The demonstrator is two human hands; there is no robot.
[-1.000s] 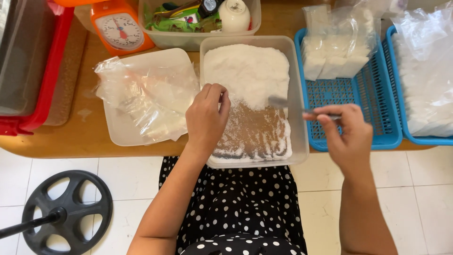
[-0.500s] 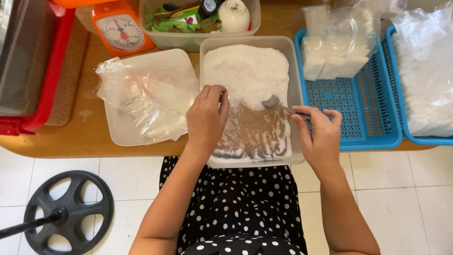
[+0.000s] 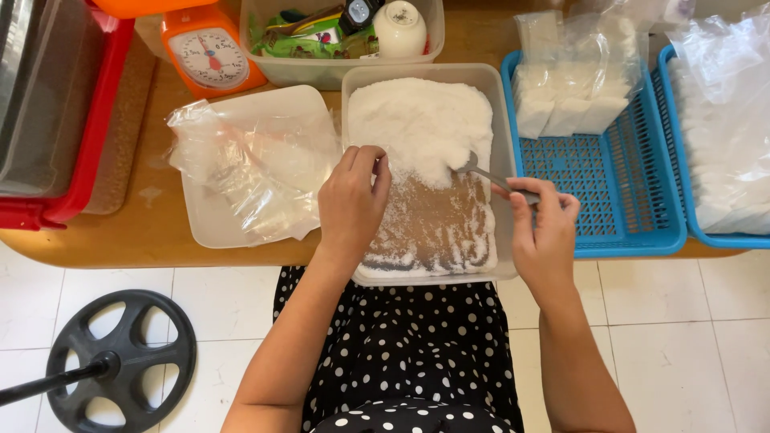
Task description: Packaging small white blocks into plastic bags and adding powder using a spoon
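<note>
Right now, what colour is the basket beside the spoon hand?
Blue, a slotted plastic basket, seen clearly in the head view.

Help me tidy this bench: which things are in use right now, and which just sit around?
In use: left hand, right hand, spoon, tub of white grains.

Lying about: scale, bags, blue basket, red tray, bin.

the tub's (image 3: 501, 120) near half lies open between left hand (image 3: 351, 204) and right hand (image 3: 545, 236). the white heap (image 3: 417, 120) and spoon (image 3: 481, 171) block its far half. bags (image 3: 249, 164) crowd the left, a blue basket (image 3: 597, 176) the right.
</note>
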